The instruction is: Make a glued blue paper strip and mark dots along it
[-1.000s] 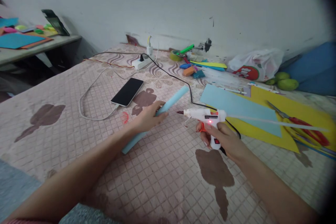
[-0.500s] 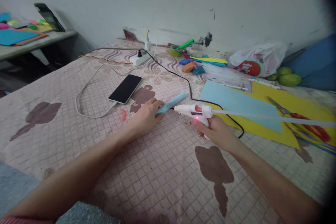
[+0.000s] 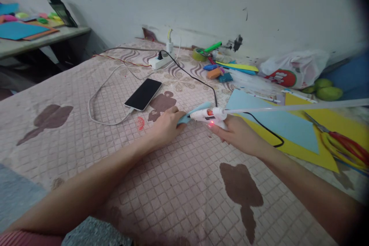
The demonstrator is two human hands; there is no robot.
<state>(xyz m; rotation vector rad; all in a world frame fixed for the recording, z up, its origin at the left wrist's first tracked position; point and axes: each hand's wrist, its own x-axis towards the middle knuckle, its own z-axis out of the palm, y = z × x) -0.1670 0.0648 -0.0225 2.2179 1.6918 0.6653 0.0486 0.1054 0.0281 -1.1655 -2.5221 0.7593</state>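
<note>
My left hand [image 3: 170,125] is closed around the near end of a folded strip of light blue paper [image 3: 203,106], low over the patterned cloth. In my right hand [image 3: 235,132] is a white hot glue gun [image 3: 206,114], its small red light glowing. The gun's dark nozzle points left and meets the paper strip beside my left fingers; whether it touches cannot be made out. A long translucent glue stick [image 3: 291,107] juts from the gun's back toward the right.
Left of my hands lies a phone [image 3: 143,94] on a white cable. Behind it stands a power strip [image 3: 160,60]. At right are a light blue sheet [image 3: 273,119], yellow paper [image 3: 305,157] and red-handled scissors [image 3: 346,142]. A plastic bag [image 3: 305,67] rests near the wall.
My right hand has brought the glue gun left, so its nozzle is now at the paper strip. The glue stick tilts up more. The whole view has shifted slightly.
</note>
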